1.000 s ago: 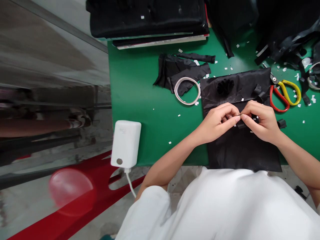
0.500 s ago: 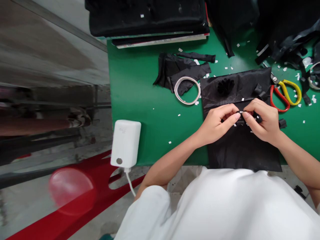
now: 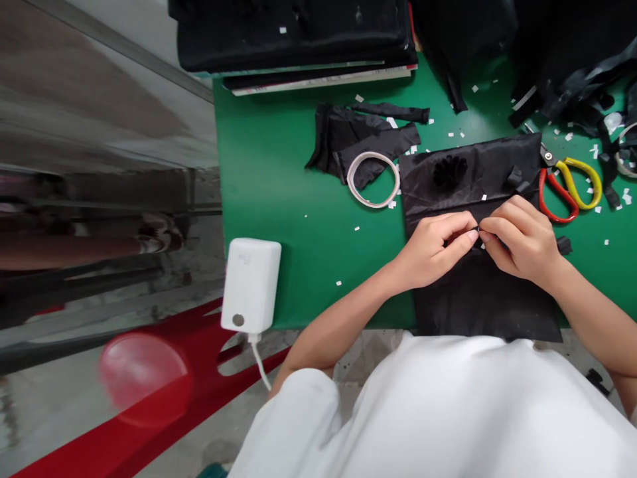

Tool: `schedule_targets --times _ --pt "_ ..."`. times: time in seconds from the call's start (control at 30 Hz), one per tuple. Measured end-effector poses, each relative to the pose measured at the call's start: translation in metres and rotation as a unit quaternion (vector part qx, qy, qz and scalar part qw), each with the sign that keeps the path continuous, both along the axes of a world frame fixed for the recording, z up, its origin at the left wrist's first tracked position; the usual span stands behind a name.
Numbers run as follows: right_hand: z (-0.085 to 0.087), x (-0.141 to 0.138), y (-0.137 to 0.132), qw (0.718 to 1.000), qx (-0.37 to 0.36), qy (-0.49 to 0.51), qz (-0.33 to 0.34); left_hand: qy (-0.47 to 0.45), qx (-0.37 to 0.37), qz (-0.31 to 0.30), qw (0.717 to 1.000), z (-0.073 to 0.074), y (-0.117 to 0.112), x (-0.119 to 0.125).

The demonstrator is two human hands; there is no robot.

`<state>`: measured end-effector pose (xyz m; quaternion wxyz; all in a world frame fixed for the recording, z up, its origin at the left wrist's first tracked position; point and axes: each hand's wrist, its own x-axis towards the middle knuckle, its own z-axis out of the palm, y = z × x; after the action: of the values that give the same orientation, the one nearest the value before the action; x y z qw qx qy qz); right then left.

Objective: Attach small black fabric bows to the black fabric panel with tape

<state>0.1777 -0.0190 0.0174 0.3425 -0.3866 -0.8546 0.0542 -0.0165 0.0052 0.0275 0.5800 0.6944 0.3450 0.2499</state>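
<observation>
My left hand (image 3: 438,247) and my right hand (image 3: 522,238) meet fingertip to fingertip, both pinching a small black strip (image 3: 478,229) that is mostly hidden by the fingers. Under them a large black fabric sheet (image 3: 478,299) lies on the green table and hangs over its front edge. On the sheet's upper part sits a black ruffled piece (image 3: 450,172), and a small folded black scrap (image 3: 515,178) lies right of it. Scissors (image 3: 565,176) with one red and one yellow handle rest just beyond my right hand.
A roll of tape (image 3: 373,156) rests by black fabric scraps (image 3: 331,136) on the green table (image 3: 298,265). A white power bank (image 3: 251,285) with a cable stands at the left edge. Folded black cloth (image 3: 298,33) is stacked at the back. Small white paper bits are scattered around.
My fingertips have come closer together over the strip, and the white bit seen between them is now hidden. My right hand has turned slightly. Other things stay put.
</observation>
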Motion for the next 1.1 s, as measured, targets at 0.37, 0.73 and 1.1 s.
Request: schedule_targets --times 0.37,0.73,1.1 --pt "0.002 -0.0007 0.0019 1.0 0.005 0.012 0.028 -0.019 0.0 -0.02 1.0 -0.0004 0.0005 -0.0008" --pt "0.0032 -0.0016 0.0008 0.997 -0.028 0.062 0.039 -0.036 -0.014 -0.028 0.999 0.0016 0.0001 -0.0004" --pt "0.003 -0.0033 -0.0012 0.991 -0.097 0.087 0.023 -0.054 0.016 -0.027 0.998 -0.0002 -0.0008 -0.0002"
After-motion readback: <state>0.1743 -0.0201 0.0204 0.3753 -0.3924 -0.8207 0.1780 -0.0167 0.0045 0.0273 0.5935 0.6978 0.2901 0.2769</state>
